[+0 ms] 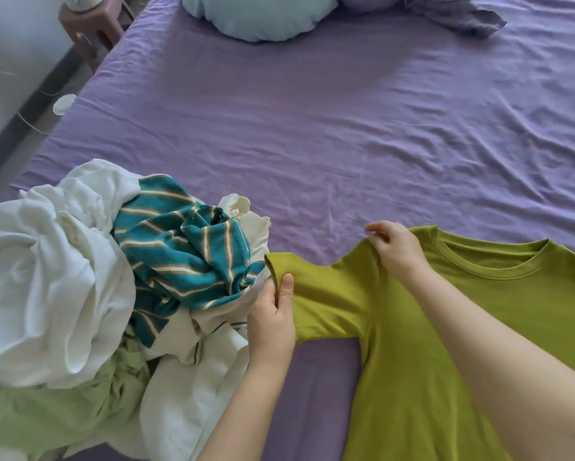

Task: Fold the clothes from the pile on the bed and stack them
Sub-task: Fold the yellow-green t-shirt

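An olive-green t-shirt [412, 344] lies spread on the purple bed sheet [312, 128], collar toward the far side, at the lower right. My left hand [272, 317] pinches the hem of its left sleeve. My right hand [394, 247] grips the shoulder seam of that same sleeve and lifts it slightly. The pile of clothes [96, 294] sits at the lower left: white garments, a teal striped top [186, 251] and a light green piece [46, 410].
A pale blue round cushion [256, 15] and a crumpled lilac cloth [452, 11] lie at the far end of the bed. A pink stool [93, 31] stands beyond the bed's left edge, with a white cup [63, 104] near that edge.
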The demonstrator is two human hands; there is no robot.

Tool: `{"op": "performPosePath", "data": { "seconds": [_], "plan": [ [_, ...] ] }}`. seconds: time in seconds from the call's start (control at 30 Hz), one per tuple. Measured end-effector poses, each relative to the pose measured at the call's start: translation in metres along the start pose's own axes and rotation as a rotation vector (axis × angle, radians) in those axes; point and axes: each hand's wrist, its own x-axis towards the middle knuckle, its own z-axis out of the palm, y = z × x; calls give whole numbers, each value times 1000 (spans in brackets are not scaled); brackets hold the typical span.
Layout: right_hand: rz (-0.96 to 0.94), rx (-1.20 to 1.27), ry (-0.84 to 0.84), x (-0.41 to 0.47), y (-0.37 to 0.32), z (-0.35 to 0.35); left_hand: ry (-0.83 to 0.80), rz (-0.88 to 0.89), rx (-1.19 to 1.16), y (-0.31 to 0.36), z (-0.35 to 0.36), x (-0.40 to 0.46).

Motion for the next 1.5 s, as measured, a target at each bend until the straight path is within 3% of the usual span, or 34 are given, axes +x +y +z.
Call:
{"op": "performPosePath", "data": {
  "seconds": [0.1,0.17,0.27,0.33,0.47,0.57,0.7,0.77,0.9,1.07,1.27,1.4,1.5],
  "plan": [
    [-49,171,61,-34,-1,3,14,-34,45,-5,1,2],
    [119,489,102,-71,2,12,24,-38,78,-7,1,3],
    [430,911,-87,-112,-3,32,23,-24,137,-6,2,3],
    [491,995,-180,-117,-5,36,18,-12,183,0,6,1],
    [494,1130,-132,-117,12,11,-18,49,196,27,38,-12],
    [541,1204,-75,-125,45,-20,-145,137,215,50,85,-30],
    [554,1329,-64,-127,83,-49,-562,144,322,58,145,-56],
    [561,1259,-37,-124,93,-53,-581,124,342,44,160,-64],
    [460,670,103,-120,109,-42,-321,353,672,8,156,-58],
    [176,340,257,-127,121,-40,-516,511,1096,-14,156,-34],
    [151,255,96,-145,147,-59,-616,458,1347,-16,154,-25],
    [147,80,102,-169,185,-105,-605,357,1423,8,167,-29],
    [195,-34,92,-184,221,-149,-470,376,1203,25,193,-56]
  ]
}}
